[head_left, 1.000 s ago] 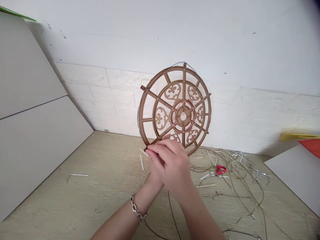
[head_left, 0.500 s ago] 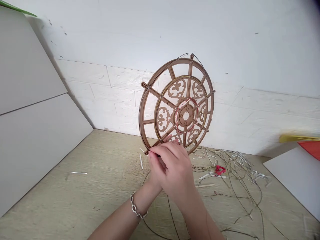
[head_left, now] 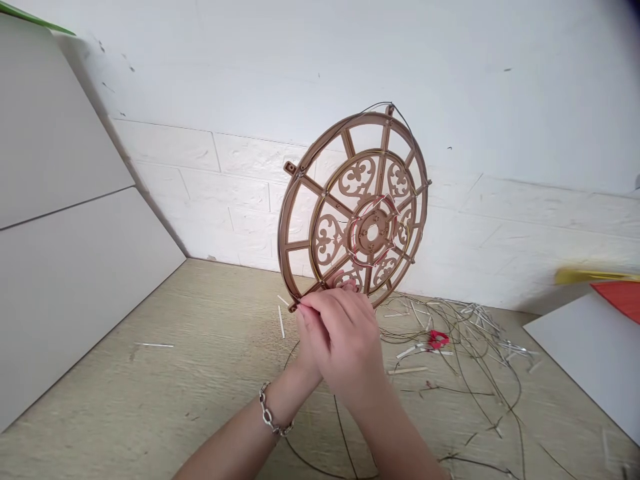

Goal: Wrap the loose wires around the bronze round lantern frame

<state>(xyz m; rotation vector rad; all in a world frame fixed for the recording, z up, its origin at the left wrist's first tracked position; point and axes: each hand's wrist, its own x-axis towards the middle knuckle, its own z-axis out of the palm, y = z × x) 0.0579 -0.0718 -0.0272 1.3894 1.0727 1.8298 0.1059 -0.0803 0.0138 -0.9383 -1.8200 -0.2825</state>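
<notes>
A round brown openwork frame point(head_left: 381, 235) with scroll patterns stands tilted upright before the wall. Thin dark wire point(head_left: 369, 107) follows its outer rim, and red and white wires ring its hub. My left hand point(head_left: 307, 350), wearing a chain bracelet, grips the frame's lower edge from behind; most of its fingers are hidden. In front of it, my right hand point(head_left: 350, 343) is closed, thumb and forefinger pinched on the thin wire by the lower-left tab point(head_left: 293, 307). Below the hands a length of dark wire point(head_left: 340, 420) trails onto the table.
Loose wires point(head_left: 480, 363) tangle on the table at right, with short white strips point(head_left: 410, 351) and a red band point(head_left: 439, 339) among them. White panels point(head_left: 75, 293) stand at left. A white board point(head_left: 585, 363) and red and yellow items lie at far right.
The frame's top has tilted slightly to the right. My right hand has shifted a little left and down, its fingertips still pinched at the lower-left rim.
</notes>
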